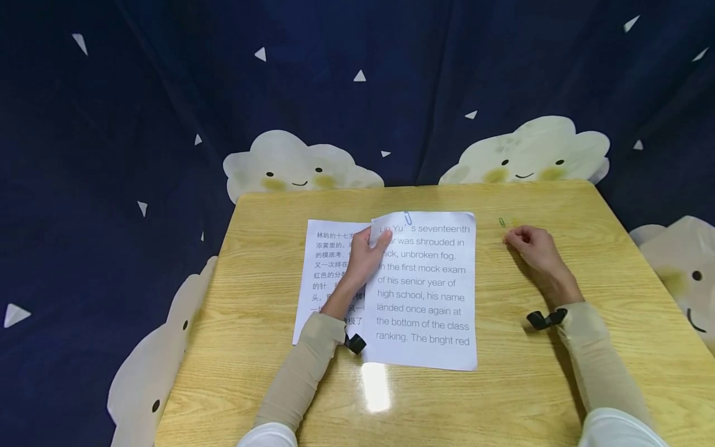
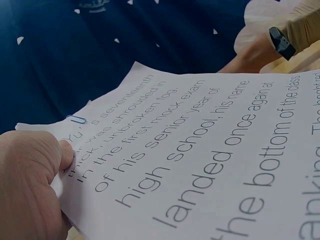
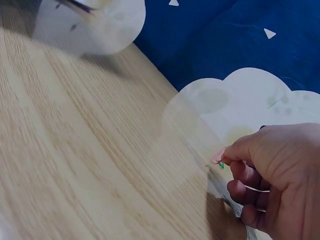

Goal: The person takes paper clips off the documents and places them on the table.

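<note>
My left hand (image 1: 368,254) grips the left edge of a white printed sheet with English text (image 1: 424,298), thumb on top. A blue paper clip (image 1: 408,218) sits on that sheet's top edge, also visible in the left wrist view. Under its left side lies a second sheet with Chinese text (image 1: 329,279), partly hidden by my left hand and arm. To the right of the papers, my right hand (image 1: 533,248) pinches a pink paper clip (image 3: 216,157) between thumb and forefinger. Just beyond those fingertips is a green paper clip (image 1: 501,222).
Everything is on a light wooden table (image 1: 251,385). Cloud-shaped panels with smiling faces (image 1: 301,162) stand along its back and sides, before a dark blue curtain (image 1: 335,37) with white triangles. Each wrist wears a black band camera (image 1: 546,319).
</note>
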Action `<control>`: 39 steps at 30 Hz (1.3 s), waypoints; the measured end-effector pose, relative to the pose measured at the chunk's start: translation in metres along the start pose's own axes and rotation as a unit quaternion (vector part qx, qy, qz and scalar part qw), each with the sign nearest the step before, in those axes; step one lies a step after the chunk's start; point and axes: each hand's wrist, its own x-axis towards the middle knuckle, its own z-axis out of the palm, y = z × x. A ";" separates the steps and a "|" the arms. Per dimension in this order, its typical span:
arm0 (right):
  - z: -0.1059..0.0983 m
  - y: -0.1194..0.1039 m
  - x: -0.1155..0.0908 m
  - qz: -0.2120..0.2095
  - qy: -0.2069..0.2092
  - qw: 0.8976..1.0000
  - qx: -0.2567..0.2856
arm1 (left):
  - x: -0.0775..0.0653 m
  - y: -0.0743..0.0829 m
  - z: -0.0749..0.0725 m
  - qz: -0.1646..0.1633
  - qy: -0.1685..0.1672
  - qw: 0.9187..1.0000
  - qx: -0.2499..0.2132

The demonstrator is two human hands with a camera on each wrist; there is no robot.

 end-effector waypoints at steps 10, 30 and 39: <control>-0.002 0.004 0.008 0.027 -0.018 0.998 -0.051 | 0.000 -0.001 0.000 0.001 0.001 1.000 -0.009; 0.008 0.001 0.011 0.067 0.045 0.995 -0.062 | 0.000 0.000 0.000 0.009 -0.006 1.000 -0.009; 0.010 0.000 0.009 0.054 0.047 0.995 -0.072 | 0.000 0.001 0.000 0.012 -0.008 1.000 -0.011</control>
